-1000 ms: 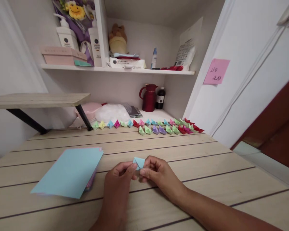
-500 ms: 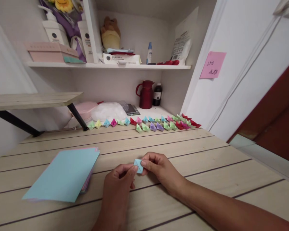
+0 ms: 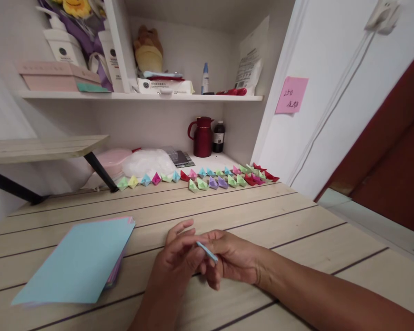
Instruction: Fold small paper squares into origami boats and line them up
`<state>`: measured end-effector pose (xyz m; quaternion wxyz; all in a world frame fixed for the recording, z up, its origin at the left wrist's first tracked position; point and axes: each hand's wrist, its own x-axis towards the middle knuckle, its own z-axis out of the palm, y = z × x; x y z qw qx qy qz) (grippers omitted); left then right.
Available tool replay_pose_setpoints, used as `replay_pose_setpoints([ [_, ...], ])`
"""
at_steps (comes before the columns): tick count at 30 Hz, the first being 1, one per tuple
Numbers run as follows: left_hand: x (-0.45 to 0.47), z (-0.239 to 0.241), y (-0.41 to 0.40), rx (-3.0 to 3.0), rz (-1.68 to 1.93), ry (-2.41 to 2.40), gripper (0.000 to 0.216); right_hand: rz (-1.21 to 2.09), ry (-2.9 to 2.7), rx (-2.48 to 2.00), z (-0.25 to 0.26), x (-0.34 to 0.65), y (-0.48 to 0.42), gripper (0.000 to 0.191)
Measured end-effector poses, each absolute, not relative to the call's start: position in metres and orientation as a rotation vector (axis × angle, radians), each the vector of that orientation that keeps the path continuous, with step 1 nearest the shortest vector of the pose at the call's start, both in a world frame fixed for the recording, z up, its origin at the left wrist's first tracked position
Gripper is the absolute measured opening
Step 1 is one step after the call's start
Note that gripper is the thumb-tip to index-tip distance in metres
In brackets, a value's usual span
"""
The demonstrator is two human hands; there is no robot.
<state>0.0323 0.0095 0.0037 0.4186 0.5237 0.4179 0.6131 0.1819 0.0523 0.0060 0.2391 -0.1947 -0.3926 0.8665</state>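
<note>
A small folded piece of light blue paper [image 3: 207,252] is held edge-on between my two hands, just above the wooden table. My left hand [image 3: 179,257] pinches its left end between thumb and fingers, with one finger raised behind. From the right, my right hand [image 3: 226,255] grips the paper too, its lower fingers curled beneath. Only the thin edge of the paper shows; its faces are hidden. Left of my hands lies a stack of coloured paper sheets [image 3: 77,262], a light blue one on top.
Rows of small folded paper boats [image 3: 222,182] line the table's back edge. Behind them stand a dark red jug [image 3: 203,138] and a dark bottle [image 3: 218,138]. A raised wooden shelf [image 3: 44,146] on black legs is at the left. A pink note [image 3: 291,95] sticks to the wall.
The blue paper has turned from showing its square, creased face to edge-on. Both hands have drawn closer together around it. The whole view has shifted slightly.
</note>
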Motion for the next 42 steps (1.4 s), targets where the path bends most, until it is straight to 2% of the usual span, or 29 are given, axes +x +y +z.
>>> replay_pose_setpoints([
  [5, 0.034, 0.007, 0.006, 1.287, 1.507, 1.147, 0.021, 2.266, -1.19, -0.678, 0.007, 0.177, 0.044, 0.038],
  [10, 0.027, 0.02, 0.0, 1.069, 1.388, 1.468, 0.023, 1.61, -1.44, -0.783, 0.018, 0.19, 0.045, 0.042],
  [12, 0.024, 0.025, -0.002, 1.007, 1.339, 1.601, 0.026, 1.518, -1.456, -0.812, 0.023, 0.198, 0.049, 0.043],
  [16, 0.023, 0.027, -0.004, 1.017, 1.333, 1.612, 0.026, 1.361, -1.63, -0.867, 0.024, 0.202, 0.052, 0.03],
  [19, 0.026, 0.025, -0.004, 1.08, 1.32, 1.552, 0.024, 1.386, -1.716, -0.907, 0.022, 0.197, 0.047, 0.026],
  [22, 0.028, 0.023, -0.003, 1.081, 1.274, 1.501, 0.023, 1.44, -1.714, -0.984, 0.022, 0.192, 0.042, 0.032],
  [27, 0.029, 0.019, 0.001, 0.965, 1.349, 1.302, 0.03, 1.528, -1.448, -0.972, 0.022, 0.188, 0.042, 0.037],
  [31, 0.027, 0.019, 0.002, 0.982, 1.315, 1.394, 0.023, 1.524, -1.434, -0.931, 0.018, 0.189, 0.045, 0.037],
  [36, 0.025, 0.023, 0.0, 1.024, 1.313, 1.483, 0.024, 1.464, -1.477, -0.871, 0.016, 0.191, 0.046, 0.03],
  [42, 0.025, 0.022, 0.001, 1.061, 1.279, 1.383, 0.024, 1.515, -1.404, -0.89, 0.023, 0.195, 0.046, 0.03],
])
